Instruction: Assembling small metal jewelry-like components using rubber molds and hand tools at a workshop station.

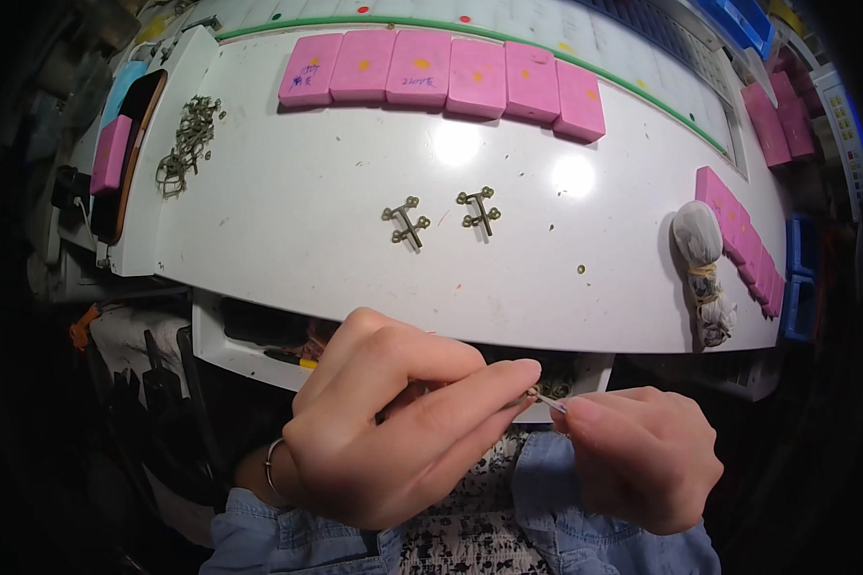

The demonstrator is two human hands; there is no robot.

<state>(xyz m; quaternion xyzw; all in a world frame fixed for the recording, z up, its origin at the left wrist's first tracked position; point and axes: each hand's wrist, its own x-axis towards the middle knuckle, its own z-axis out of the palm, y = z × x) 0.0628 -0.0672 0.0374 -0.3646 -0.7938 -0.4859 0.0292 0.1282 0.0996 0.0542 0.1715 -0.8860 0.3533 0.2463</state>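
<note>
My left hand (384, 422) is closed in a pinch on a small brass-coloured metal piece (532, 392), mostly covered by the thumb and fingers. From the right, my right hand (647, 455) grips a thin, pale metal tool (551, 403) whose tip meets that piece; the rest of the tool is inside the fist. Beyond the hands, two branched brass-coloured metal pieces (408, 225) with looped ends lie side by side on the white tabletop (307, 211). A tiny ring-like bit (581, 269) rests to their right.
Pink blocks (418, 72) line the back, and more pink blocks (738, 230) stand at the right beside a tied whitish bundle (702, 273). At the left are a heap of brass-coloured pieces (190, 144) and a phone (136, 158). An open drawer (230, 347) sits under the table edge.
</note>
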